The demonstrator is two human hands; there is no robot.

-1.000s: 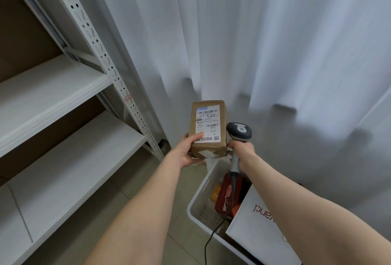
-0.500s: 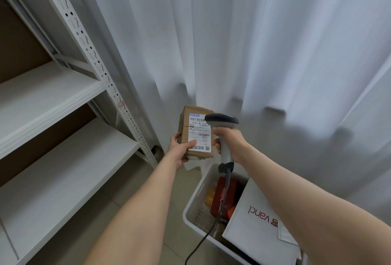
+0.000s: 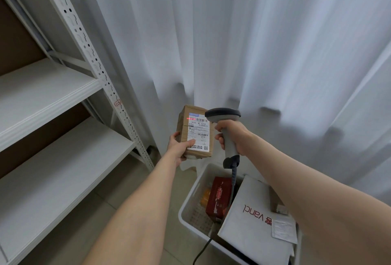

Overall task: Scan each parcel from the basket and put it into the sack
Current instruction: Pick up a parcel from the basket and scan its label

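Now the left hand point(image 3: 179, 147) grips the parcel point(image 3: 195, 132); the right hand point(image 3: 233, 137) grips the scanner point(image 3: 225, 126); its red line point(image 3: 189, 118) sits left of the barcode point(image 3: 198, 120), so a misread seems possible.

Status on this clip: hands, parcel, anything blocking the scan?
Left hand holds brown parcel. Right hand grips scanner, red line beside top barcode. Nothing between scanner and label.

White curtain point(image 3: 254, 42) behind, metal shelf rack point(image 3: 63, 95) at left, tiled floor point(image 3: 110, 197).
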